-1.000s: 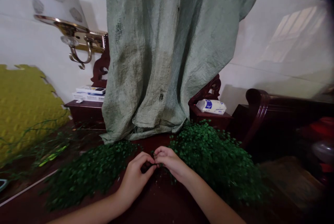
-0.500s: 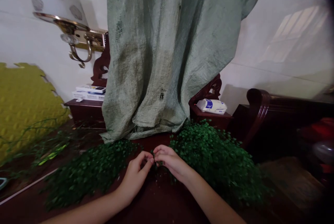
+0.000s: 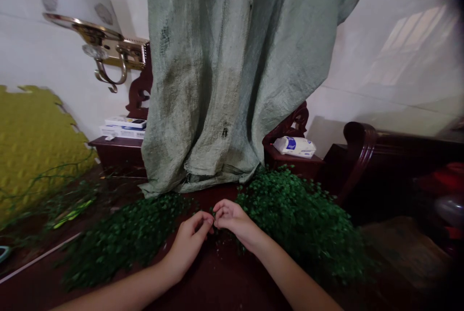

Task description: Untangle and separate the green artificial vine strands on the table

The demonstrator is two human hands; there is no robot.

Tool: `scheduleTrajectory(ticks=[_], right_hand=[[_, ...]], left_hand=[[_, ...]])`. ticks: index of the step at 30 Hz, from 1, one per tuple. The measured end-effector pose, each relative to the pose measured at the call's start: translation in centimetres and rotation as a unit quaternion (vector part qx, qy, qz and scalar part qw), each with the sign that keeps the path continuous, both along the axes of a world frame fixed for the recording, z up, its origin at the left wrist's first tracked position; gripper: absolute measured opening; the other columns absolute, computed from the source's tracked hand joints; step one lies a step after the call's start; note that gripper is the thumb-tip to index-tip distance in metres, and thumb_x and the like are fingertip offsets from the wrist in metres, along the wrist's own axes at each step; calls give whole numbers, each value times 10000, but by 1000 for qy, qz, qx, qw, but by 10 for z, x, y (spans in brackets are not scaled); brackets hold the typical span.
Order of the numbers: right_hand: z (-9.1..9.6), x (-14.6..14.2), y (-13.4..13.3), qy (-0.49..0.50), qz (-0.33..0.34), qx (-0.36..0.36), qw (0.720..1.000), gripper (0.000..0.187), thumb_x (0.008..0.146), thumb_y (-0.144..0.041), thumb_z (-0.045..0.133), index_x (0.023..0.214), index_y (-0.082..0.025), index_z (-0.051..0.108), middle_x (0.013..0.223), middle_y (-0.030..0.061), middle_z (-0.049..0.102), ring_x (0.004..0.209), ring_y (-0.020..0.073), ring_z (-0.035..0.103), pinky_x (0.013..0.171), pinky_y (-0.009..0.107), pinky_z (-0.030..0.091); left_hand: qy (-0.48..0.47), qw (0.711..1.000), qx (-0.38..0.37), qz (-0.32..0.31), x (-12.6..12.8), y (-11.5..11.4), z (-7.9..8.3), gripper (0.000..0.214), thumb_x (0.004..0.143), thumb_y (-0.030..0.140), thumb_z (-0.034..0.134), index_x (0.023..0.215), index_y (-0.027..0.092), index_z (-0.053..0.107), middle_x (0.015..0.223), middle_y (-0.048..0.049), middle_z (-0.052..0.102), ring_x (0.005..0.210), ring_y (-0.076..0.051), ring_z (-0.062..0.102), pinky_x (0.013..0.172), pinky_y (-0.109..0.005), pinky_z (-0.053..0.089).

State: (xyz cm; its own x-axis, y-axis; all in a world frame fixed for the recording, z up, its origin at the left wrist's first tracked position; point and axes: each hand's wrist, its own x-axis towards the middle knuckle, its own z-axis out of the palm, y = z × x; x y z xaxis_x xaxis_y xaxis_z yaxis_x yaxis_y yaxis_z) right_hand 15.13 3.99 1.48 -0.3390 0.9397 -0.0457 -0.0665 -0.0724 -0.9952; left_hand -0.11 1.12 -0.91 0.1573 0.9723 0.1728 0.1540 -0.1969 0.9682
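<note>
In the head view, my left hand (image 3: 193,236) is closed, its thumb and fingertips pinched together. My right hand (image 3: 234,221) meets it from the other side with curled fingers, also closed. The fingertips of both nearly touch over a dark red wooden surface (image 3: 217,277). A tiny dark green bit shows between them, too small to name, and what each hand pinches is hidden. To the left lies a low heap of green leafy sprigs (image 3: 119,241). A bigger, bushier heap of green sprigs (image 3: 290,214) lies to the right, close to my right wrist.
A grey-green woven sack (image 3: 232,83) hangs behind the hands. Small boxes (image 3: 123,129) sit on a ledge at left, a tissue pack (image 3: 295,147) on one at right. A yellow-green object (image 3: 73,214), loose green stems (image 3: 54,175) and a yellow foam mat (image 3: 36,137) are at left.
The fingers of my right hand have shifted slightly and curled more by the left fingertips. My left hand stays pinched in nearly the same place. The heaps look unchanged.
</note>
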Motion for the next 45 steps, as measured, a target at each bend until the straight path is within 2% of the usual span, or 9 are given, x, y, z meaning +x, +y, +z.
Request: scheduleTrajectory(ticks=[7, 12, 18, 23, 28, 32, 36, 45], right_hand=[[-2, -3, 2, -27, -24, 48, 998, 252, 548, -108, 671, 767, -187, 575, 633, -56, 572, 577, 100, 500, 599, 244, 366], [-1, -3, 1, -29, -27, 67, 997, 257, 555, -115, 686, 774, -187, 572, 656, -49, 572, 598, 106, 498, 614, 251, 366], [-3, -3, 4, -15, -22, 43, 999, 257, 540, -160, 729, 750, -182, 582, 661, -34, 598, 626, 117, 529, 648, 262, 389], [0, -1, 2, 12, -21, 13, 1000, 314, 529, -187, 759, 771, -184, 560, 668, -35, 610, 641, 121, 558, 664, 256, 406], [2, 1, 1, 44, -20, -6, 999, 338, 532, -189, 748, 790, -189, 530, 677, -35, 622, 642, 122, 567, 639, 244, 403], [0, 2, 3, 59, -21, -16, 998, 333, 535, -189, 743, 792, -188, 531, 660, -42, 606, 602, 110, 548, 623, 247, 400], [-1, 2, 3, 65, -19, -17, 998, 338, 532, -171, 731, 799, -184, 524, 650, -41, 607, 570, 100, 525, 597, 246, 387], [-1, 1, 2, 63, -6, -18, 998, 353, 545, -163, 736, 821, -187, 518, 668, -36, 611, 580, 103, 521, 603, 252, 389]], left_hand=[[-34, 999, -11, 0, 0, 3, -5, 298, 825, 482, 539, 851, 190, 593, 664, 5, 593, 663, -180, 552, 594, -267, 405], [-47, 999, -8, -3, 0, 6, -11, 194, 830, 371, 495, 889, 193, 543, 603, 35, 554, 604, -161, 528, 572, -260, 394], [-32, 999, 6, -7, -1, 6, -13, 125, 822, 297, 505, 873, 194, 554, 689, 20, 573, 673, -160, 540, 624, -267, 422], [-6, 999, 41, 7, 1, 1, -7, 129, 730, 218, 611, 848, 198, 563, 803, 12, 583, 689, -145, 539, 654, -261, 428], [14, 998, 59, 3, 0, -1, -4, 151, 784, 318, 634, 876, 204, 595, 856, -9, 626, 720, -162, 572, 651, -266, 435], [26, 998, 58, 3, -2, -3, -1, 215, 869, 404, 559, 944, 213, 624, 884, -20, 657, 832, -192, 598, 721, -282, 434], [29, 999, 45, 6, -2, -3, 0, 296, 899, 464, 500, 968, 204, 623, 896, -26, 658, 837, -197, 595, 755, -292, 438], [44, 999, 26, 16, -2, 4, -11, 404, 913, 529, 431, 738, 195, 579, 707, -4, 579, 712, -192, 544, 671, -287, 409]])
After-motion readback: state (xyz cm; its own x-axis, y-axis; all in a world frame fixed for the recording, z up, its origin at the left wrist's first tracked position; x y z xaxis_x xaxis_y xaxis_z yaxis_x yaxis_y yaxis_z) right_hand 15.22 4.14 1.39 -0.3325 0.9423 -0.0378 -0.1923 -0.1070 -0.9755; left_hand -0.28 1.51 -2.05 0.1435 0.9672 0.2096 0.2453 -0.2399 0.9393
